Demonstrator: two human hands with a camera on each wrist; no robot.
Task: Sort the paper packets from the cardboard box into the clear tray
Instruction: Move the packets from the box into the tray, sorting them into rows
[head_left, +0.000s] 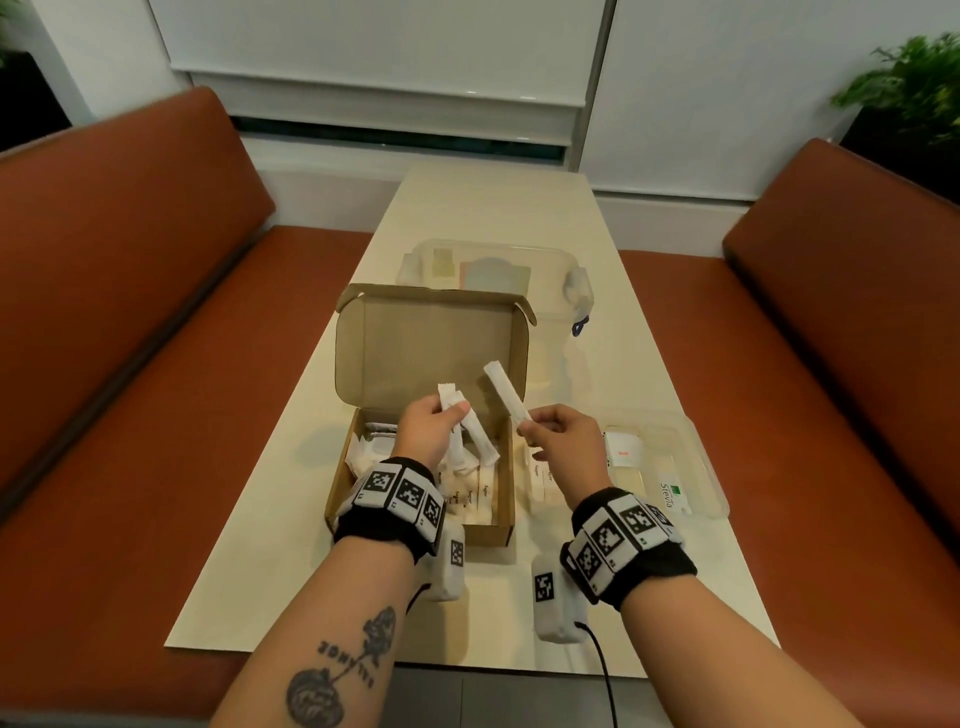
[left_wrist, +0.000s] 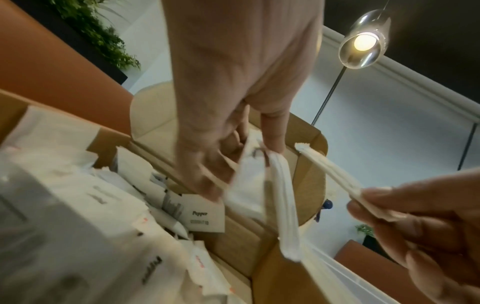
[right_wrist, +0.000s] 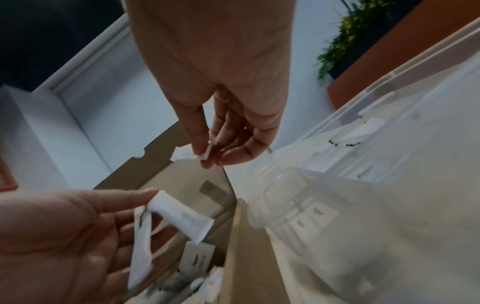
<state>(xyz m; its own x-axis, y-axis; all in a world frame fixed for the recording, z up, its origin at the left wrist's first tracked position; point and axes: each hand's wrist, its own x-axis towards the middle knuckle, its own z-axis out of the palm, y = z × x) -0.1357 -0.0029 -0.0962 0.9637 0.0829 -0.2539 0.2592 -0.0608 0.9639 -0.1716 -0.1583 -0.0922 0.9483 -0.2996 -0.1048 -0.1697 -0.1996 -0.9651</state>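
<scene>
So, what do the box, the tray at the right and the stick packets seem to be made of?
The box looks like plain brown cardboard, matte, with folded flaps. The tray seems clear glossy plastic: the packets inside show through its walls. The stick packets, one in the right hand, look like matte white paper with crimped ends.

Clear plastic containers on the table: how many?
2. A shallow clear plastic tray lies right of the brown cardboard box, holding packets; a deeper clear tub stands behind the box's raised lid, partly hidden.
</scene>
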